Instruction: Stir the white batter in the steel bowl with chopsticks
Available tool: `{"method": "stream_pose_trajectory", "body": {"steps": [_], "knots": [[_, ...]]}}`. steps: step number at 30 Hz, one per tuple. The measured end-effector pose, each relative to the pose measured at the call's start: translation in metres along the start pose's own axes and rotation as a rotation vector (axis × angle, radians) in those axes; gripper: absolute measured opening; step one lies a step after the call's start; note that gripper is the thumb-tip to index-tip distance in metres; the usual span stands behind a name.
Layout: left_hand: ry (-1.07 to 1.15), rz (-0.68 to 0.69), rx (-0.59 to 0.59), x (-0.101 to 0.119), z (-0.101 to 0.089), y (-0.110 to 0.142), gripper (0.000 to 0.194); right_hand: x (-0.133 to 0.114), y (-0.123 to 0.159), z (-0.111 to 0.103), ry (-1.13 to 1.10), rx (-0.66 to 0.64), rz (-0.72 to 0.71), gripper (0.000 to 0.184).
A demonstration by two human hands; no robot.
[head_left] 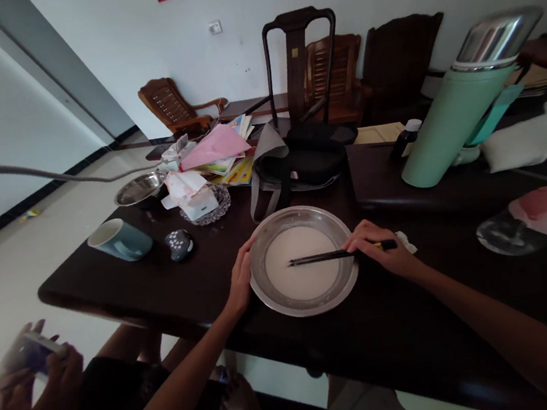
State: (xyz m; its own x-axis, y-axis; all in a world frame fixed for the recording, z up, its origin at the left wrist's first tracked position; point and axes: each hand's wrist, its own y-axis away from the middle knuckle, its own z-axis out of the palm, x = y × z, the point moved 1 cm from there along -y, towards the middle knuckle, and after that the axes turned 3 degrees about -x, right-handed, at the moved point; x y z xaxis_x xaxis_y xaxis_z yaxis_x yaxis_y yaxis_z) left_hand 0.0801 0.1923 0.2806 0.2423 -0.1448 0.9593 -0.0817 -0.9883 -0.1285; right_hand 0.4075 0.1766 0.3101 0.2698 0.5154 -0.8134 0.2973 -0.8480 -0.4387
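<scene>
A round metal bowl with a milky white liquid in it stands near the front edge of the dark table. My left hand grips its left rim, the fingers along the outer side. Over the right rim, my right hand is closed around dark chopsticks with a yellowish mark near the back end. They lie nearly level across the bowl, tips pointing left over the liquid. Whether the tips dip into it I cannot tell. A crumpled white scrap lies just beyond my right hand.
Left on the table are a blue-grey mug, a dark mouse-shaped object, tissues and another metal bowl. A black bag lies behind; a green thermos stands right. Another person's hands hold a phone at lower left.
</scene>
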Motion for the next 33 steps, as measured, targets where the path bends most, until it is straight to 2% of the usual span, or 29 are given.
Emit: {"method": "stream_pose_trajectory", "body": {"steps": [4, 9, 11, 14, 19, 24, 29, 33], "knots": [[0.006, 0.011, 0.001, -0.0009, -0.0003, -0.0005, 0.051, 0.0017, 0.0000, -0.0032, -0.026, 0.095, 0.046, 0.034], [-0.018, 0.005, 0.007, -0.0007, -0.0005, -0.0003, 0.051, 0.0014, 0.0004, -0.0008, -0.009, -0.026, 0.003, 0.026], [-0.028, -0.001, 0.008, -0.0006, -0.0003, -0.0002, 0.052, 0.0021, 0.0004, -0.0016, 0.001, 0.013, 0.011, 0.024], [-0.022, -0.005, 0.002, -0.0002, 0.0002, -0.0001, 0.053, 0.0031, 0.0005, -0.0040, -0.043, 0.090, 0.052, 0.031], [-0.002, -0.004, 0.006, 0.0007, 0.0000, -0.0001, 0.053, 0.0006, -0.0004, -0.0021, -0.031, -0.011, 0.009, 0.027], [0.003, -0.002, 0.003, 0.0027, 0.0009, 0.0004, 0.052, -0.0006, -0.0014, -0.0052, -0.036, 0.100, 0.069, 0.033], [-0.029, -0.012, 0.023, 0.0041, 0.0010, 0.0004, 0.054, 0.0025, -0.0003, -0.0041, -0.072, 0.036, 0.073, 0.029], [-0.035, -0.011, 0.014, 0.0046, 0.0011, 0.0004, 0.055, 0.0043, 0.0000, -0.0037, -0.077, 0.095, 0.093, 0.030]]}}
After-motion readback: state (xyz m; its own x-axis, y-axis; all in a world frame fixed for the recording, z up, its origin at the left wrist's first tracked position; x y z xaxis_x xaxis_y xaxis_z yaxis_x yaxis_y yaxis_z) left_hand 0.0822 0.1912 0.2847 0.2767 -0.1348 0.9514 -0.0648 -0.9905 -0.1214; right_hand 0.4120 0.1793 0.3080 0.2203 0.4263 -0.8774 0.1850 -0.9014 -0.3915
